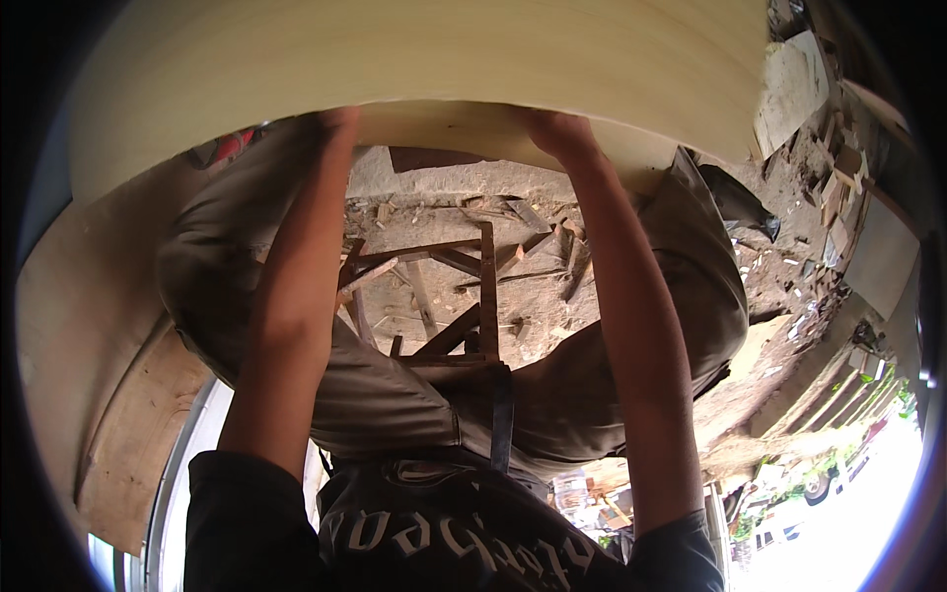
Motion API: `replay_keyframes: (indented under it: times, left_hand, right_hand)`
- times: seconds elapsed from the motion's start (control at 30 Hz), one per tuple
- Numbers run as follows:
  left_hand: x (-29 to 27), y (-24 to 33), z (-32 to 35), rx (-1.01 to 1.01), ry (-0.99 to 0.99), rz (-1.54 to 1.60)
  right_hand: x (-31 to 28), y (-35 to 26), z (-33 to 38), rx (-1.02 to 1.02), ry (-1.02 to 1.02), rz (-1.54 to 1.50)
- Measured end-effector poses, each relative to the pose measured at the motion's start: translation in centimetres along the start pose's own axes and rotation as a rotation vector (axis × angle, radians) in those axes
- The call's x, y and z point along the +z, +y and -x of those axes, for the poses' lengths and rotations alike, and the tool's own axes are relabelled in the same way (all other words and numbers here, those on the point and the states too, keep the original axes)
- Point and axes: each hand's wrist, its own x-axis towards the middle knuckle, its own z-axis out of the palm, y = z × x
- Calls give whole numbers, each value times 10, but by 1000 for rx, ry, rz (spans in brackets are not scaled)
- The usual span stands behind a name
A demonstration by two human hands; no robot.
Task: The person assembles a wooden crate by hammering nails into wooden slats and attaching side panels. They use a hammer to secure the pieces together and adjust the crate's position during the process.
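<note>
A broad pale wooden board spans the top of the view, above my knees. Below its near edge shows a second pale wooden piece; how the two join I cannot see. My left hand reaches up under the board's near edge, left of the middle. To the right, my right hand is bent at the wrist against the lower piece, also under that edge. The board hides the fingers of both hands, so their grip cannot be made out.
Between my legs stands a rough wooden frame. Wood offcuts litter the dirt floor beyond it. A black plastic bag lies by my right knee, and scrap wood is piled at far right. Large wooden panels stand at left.
</note>
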Motion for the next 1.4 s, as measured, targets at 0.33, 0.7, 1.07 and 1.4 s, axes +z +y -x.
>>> replay_keyframes:
  times: [0.33, 0.7, 1.07, 1.4]
  left_hand:
    - [-10, -4, 0, -39, -23, -46]
    - [-5, 11, 3, -37, -17, 29]
    - [-4, 17, 2, -145, -32, 43]
    - [-5, 7, -2, -163, -46, 90]
  right_hand:
    - [-31, -42, -14, 48, 169, -66]
    - [-45, -50, -17, 97, 124, -80]
    - [-45, -59, -15, 130, 160, 17]
    - [-42, -60, -15, 199, 140, 42]
